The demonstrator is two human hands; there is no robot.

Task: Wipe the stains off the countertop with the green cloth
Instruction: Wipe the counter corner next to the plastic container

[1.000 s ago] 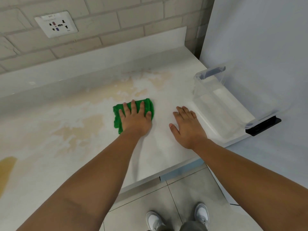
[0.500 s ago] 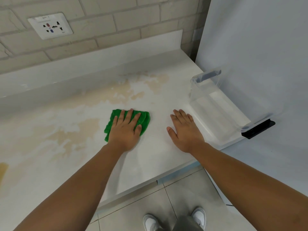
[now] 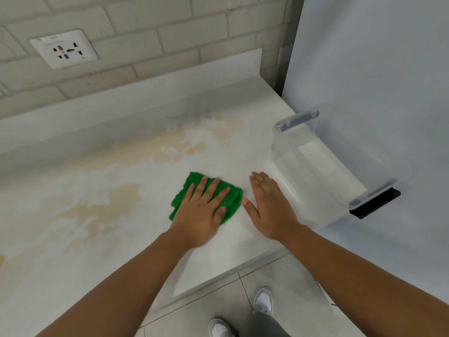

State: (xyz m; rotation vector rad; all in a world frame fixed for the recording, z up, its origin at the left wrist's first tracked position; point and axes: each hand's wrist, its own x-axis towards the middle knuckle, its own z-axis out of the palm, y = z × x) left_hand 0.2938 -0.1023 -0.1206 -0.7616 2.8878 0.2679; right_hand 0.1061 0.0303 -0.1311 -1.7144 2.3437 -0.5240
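The green cloth lies crumpled on the white countertop, near its front edge. My left hand presses flat on the cloth with its fingers spread, covering most of it. Just to the right, my right hand rests flat on the bare countertop with nothing in it, its thumb almost touching the cloth. Tan stains spread over the surface to the left of the cloth. More stains lie behind it, toward the backsplash.
A clear plastic bin with a black handle stands at the counter's right end, close to my right hand. A tall white panel rises behind it. A wall socket sits in the brick wall. My shoes stand on the tiled floor below.
My left hand slid the cloth left and toward me, then back right, ending close to my right thumb. My right hand stayed flat in place.
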